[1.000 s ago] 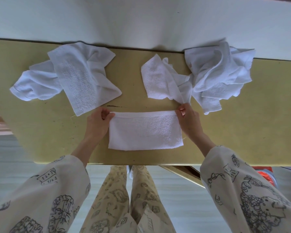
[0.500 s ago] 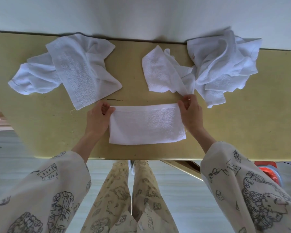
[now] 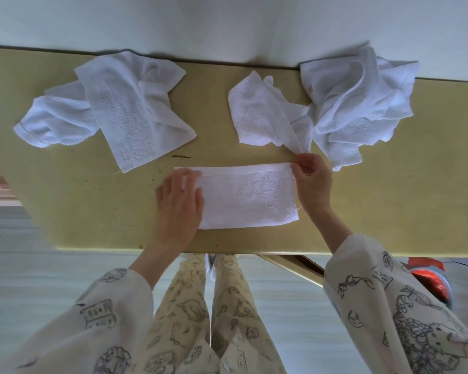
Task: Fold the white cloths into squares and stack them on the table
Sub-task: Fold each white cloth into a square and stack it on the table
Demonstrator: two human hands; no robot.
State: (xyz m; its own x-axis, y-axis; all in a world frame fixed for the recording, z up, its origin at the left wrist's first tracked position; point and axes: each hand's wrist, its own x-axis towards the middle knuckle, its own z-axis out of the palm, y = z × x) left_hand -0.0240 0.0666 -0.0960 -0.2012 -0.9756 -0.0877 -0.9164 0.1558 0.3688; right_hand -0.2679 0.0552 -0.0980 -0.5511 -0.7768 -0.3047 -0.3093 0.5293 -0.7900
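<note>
now press the left hand (image 3: 179, 203) flat on the half-folded cloth (image 3: 247, 197) while the right hand (image 3: 312, 182) pinches its corner and folds it across evenly

Left hand (image 3: 179, 201) flat, fingers straight, palm down; right hand (image 3: 312, 182) fingertip grip, fingers curled.

Readable text: none — no words, numbers or brand names can be made out anywhere.
Sleeves (image 3: 405, 306): line drawings only — buildings, leaves, figures — no lettering to be read.
Trousers (image 3: 184, 300): the same sort of drawn print, no letters.
Right cloth heap (image 3: 362, 98): a small reddish mark near its left edge, too small to read.
</note>
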